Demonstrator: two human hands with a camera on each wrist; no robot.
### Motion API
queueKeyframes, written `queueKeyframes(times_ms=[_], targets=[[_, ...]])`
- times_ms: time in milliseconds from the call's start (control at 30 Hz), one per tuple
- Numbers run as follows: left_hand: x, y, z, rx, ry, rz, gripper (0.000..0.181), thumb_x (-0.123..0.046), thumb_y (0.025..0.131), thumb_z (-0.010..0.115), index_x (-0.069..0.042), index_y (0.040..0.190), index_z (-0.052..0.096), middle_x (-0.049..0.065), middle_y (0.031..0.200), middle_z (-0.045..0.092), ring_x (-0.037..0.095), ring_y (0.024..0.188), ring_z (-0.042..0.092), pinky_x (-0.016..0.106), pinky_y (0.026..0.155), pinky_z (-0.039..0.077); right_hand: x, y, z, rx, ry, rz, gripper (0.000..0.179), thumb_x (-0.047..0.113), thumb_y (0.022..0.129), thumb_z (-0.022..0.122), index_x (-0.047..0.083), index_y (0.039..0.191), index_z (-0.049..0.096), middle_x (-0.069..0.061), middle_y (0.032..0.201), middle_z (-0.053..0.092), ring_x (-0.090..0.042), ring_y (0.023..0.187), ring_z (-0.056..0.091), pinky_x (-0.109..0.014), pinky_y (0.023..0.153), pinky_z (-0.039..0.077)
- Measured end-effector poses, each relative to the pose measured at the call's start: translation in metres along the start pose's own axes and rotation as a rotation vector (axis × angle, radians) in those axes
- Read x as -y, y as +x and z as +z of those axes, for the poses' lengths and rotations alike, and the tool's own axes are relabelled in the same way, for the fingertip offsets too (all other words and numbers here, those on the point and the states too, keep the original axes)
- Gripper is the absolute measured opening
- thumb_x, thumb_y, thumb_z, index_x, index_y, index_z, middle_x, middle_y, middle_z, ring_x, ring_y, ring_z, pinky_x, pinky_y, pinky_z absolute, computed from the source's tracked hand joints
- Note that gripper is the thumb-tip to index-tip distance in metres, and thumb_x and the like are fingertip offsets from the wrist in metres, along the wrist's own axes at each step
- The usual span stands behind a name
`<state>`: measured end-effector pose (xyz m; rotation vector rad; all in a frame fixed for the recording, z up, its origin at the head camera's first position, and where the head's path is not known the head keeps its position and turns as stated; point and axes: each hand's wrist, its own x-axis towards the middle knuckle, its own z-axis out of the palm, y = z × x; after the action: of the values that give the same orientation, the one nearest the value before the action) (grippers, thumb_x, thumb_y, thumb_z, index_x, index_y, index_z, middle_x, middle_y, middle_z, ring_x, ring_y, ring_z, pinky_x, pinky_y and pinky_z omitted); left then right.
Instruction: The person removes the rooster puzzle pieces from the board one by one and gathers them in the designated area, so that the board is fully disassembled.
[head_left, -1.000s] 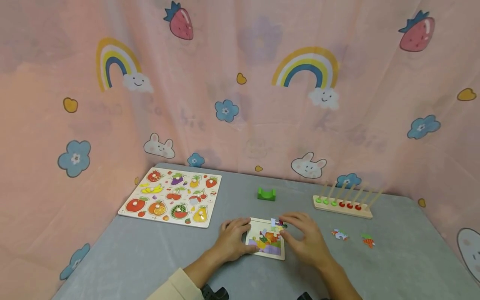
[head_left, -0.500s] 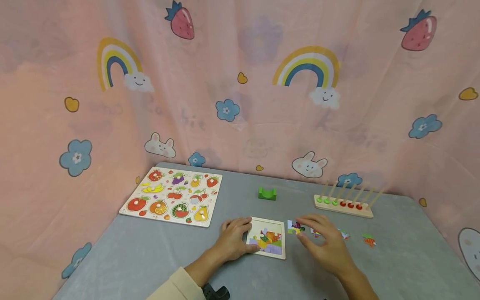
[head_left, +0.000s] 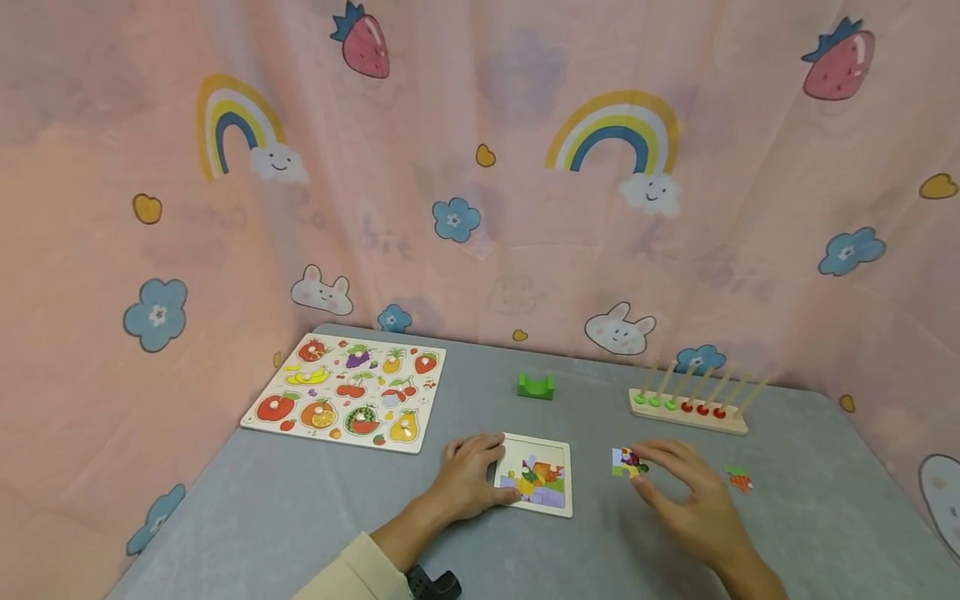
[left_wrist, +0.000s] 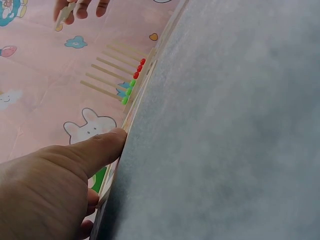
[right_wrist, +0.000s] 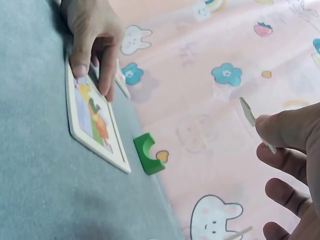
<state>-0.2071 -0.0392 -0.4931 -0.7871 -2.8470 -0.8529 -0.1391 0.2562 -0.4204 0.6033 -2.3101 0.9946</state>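
Observation:
A small wooden puzzle tray [head_left: 564, 450] lies on the table, with several joined jigsaw pieces [head_left: 538, 485] showing orange, yellow, green and purple in its lower part. My left hand [head_left: 467, 479] holds the tray by its left side, thumb on the near part and fingers at the far edge. To the right of the tray, my right hand [head_left: 693, 500] pinches a jigsaw piece [head_left: 624, 462] between thumb and fingertips, raised off the table. In the right wrist view this piece [right_wrist: 247, 112] is seen nearly edge-on. An orange and green jigsaw piece [head_left: 739, 479] lies beyond the right hand.
A fruit peg board [head_left: 341, 392] lies at the back left. Behind the tray stands a green arched block [head_left: 536, 387]. At the back right is a wooden peg rack [head_left: 688, 414] with green and red beads. A printed pink curtain [head_left: 480, 275] hangs behind the table.
From the tray's upper right corner, my right hand has moved right with its jigsaw piece. It now covers the spot where a loose piece lay. My left hand stays on the tray.

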Motion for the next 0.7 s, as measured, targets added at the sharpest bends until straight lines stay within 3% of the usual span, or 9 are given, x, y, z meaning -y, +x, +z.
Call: queueKeyframes(times_ms=[167, 433, 700], targets=[[0.0, 0.0, 0.0, 0.001, 0.005, 0.002, 0.069, -0.044, 0.074, 0.082, -0.004, 0.127, 0.064, 0.004, 0.139, 0.051, 0.025, 0.129, 0.043, 0.052, 0.101, 0.024, -0.008, -0.006, -0.002, 0.004, 0.006, 0.007, 0.047, -0.009, 0.069, 0.081, 0.009, 0.111, 0.072, -0.001, 0.108, 0.065, -0.008, 0.104, 0.05, -0.013, 0.088, 0.033], [-0.001, 0.0, 0.002, -0.008, 0.006, 0.005, 0.068, -0.043, 0.073, 0.082, -0.004, 0.126, 0.064, 0.004, 0.139, 0.052, 0.024, 0.129, 0.043, 0.052, 0.101, 0.024, -0.018, -0.021, -0.005, 0.024, -0.029, 0.108, 0.042, -0.004, 0.072, 0.081, 0.013, 0.11, 0.073, -0.001, 0.107, 0.066, -0.004, 0.104, 0.049, -0.012, 0.087, 0.031], [0.001, 0.0, 0.002, -0.007, 0.007, 0.013, 0.068, -0.044, 0.074, 0.082, -0.005, 0.127, 0.064, 0.004, 0.139, 0.052, 0.024, 0.129, 0.043, 0.052, 0.101, 0.023, -0.035, -0.034, 0.001, 0.01, -0.015, 0.11, 0.042, -0.006, 0.069, 0.082, 0.007, 0.108, 0.073, -0.01, 0.107, 0.067, -0.003, 0.107, 0.048, -0.011, 0.09, 0.028]])
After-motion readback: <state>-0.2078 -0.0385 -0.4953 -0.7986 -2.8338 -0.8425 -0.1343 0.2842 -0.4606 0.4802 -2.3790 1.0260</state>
